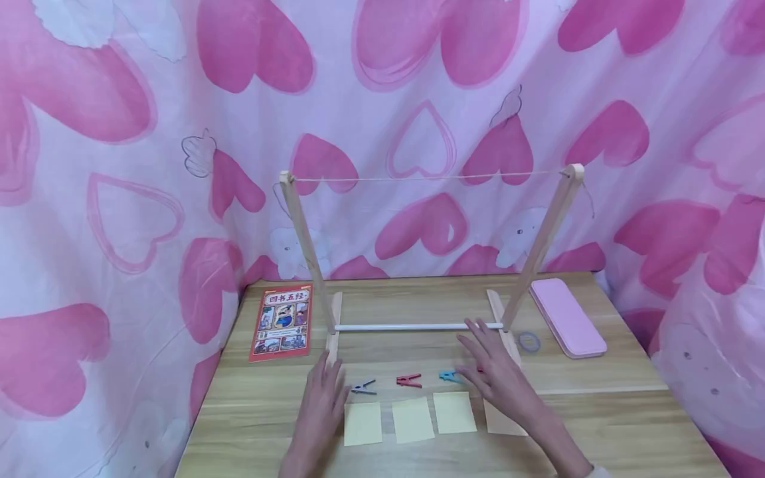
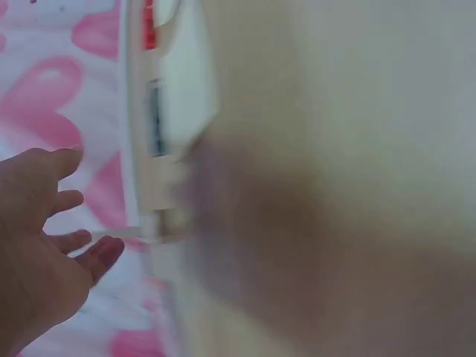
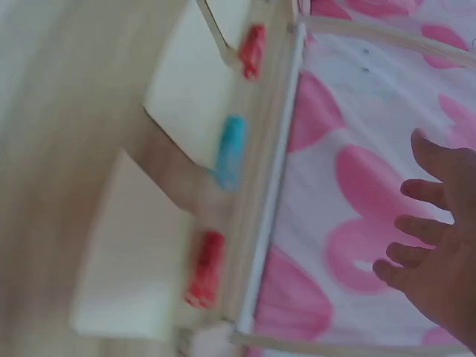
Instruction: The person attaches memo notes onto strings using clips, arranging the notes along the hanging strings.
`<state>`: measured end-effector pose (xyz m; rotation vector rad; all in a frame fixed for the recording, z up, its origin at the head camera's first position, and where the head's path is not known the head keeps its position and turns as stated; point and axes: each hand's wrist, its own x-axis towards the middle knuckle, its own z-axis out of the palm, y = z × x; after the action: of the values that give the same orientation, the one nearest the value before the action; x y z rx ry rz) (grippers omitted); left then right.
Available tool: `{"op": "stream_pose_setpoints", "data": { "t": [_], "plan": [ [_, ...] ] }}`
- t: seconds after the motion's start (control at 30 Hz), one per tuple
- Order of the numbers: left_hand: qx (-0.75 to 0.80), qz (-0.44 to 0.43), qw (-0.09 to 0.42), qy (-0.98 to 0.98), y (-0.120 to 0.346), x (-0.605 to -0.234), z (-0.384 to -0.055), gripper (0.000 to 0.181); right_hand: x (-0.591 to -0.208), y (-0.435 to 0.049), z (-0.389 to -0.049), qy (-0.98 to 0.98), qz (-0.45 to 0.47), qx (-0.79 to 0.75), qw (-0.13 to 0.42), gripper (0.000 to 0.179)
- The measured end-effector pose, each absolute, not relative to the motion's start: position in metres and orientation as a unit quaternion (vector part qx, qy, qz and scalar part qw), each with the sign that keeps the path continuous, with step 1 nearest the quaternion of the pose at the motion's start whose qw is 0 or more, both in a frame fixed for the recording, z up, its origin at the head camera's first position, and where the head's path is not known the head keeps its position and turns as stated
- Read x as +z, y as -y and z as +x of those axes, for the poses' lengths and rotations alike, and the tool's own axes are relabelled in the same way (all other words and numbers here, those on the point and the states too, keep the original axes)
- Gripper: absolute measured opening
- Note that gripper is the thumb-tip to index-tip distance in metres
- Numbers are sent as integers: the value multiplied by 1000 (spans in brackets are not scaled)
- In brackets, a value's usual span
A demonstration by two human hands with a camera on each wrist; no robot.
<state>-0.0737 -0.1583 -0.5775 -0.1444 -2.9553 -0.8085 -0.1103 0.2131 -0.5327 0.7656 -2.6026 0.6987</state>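
My left hand (image 1: 318,405) is by the left foot of a wooden frame (image 1: 307,245), its fingers loosely extended with nothing held. A grey clothespin (image 1: 363,387) lies just right of its fingers. My right hand (image 1: 501,378), fingers spread and also holding nothing, is above the frame's right side. It partly covers a blue clothespin (image 1: 449,376) and a red clothespin (image 3: 204,269). Another red clothespin (image 1: 409,380) lies between the hands. Pale yellow paper squares (image 1: 413,420) lie in a row before the clothespins; my right arm overlaps the rightmost paper (image 1: 502,421).
A string (image 1: 418,178) spans the frame's two posts, and a white rod (image 1: 406,326) joins them low down. To the left lies a red booklet (image 1: 281,323). A pink case (image 1: 568,318) and a small greyish ring (image 1: 529,342) lie right, on the wooden table (image 1: 239,425).
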Motion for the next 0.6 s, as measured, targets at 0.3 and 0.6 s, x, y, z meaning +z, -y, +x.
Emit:
{"op": "stream_pose_setpoints", "data": {
  "t": [0.3, 0.6],
  "plan": [
    [-381, 42, 32, 923, 162, -628, -44, 55, -577, -167, -112, 892, 288, 313, 154, 50],
    [-392, 22, 70, 917, 162, -640, -44, 41, -616, -90, -141, 872, 393, 268, 115, 45]
  ]
}}
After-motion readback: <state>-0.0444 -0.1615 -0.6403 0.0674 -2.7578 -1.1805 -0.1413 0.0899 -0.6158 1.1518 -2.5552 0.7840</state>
